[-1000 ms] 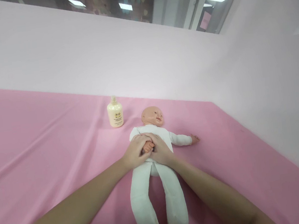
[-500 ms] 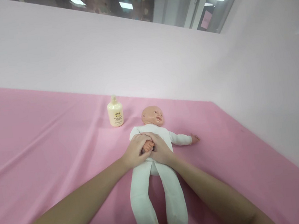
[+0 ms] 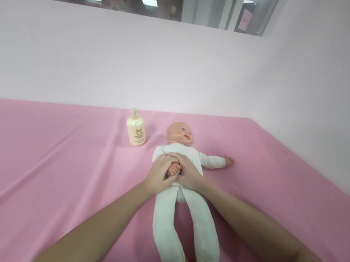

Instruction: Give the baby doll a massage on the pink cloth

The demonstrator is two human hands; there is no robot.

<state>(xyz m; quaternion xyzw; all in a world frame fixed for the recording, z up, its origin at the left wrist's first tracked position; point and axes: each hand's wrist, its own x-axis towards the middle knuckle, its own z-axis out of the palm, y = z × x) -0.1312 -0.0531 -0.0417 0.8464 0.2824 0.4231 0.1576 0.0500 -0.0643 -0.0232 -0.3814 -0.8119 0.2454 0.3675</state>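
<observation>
**Holding a doll's hand over its torso**

Lying face-up on the pink sheet (image 3: pixel 55 171), the baby doll (image 3: pixel 183 198) wore a white one-piece suit, its head toward the far wall and its legs stretched toward the wearer of the camera. One small doll hand (image 3: pixel 175 169) had been brought across the chest; the other doll arm (image 3: pixel 213 161) lay stretched out sideways on the sheet. The left hand (image 3: pixel 158 176) and the right hand (image 3: pixel 189 172) met over the doll's middle, fingers curled and pressed close together around the small doll hand, which showed between them. Both forearms reached in from the near edge, one on each side of the doll's legs. A cream lotion bottle (image 3: pixel 136 129) stood upright on the sheet, just beyond the doll's head and to its left, apart from the doll. A pale pink wall (image 3: pixel 154 65) rose behind the sheet, and a second one closed the right side.
</observation>
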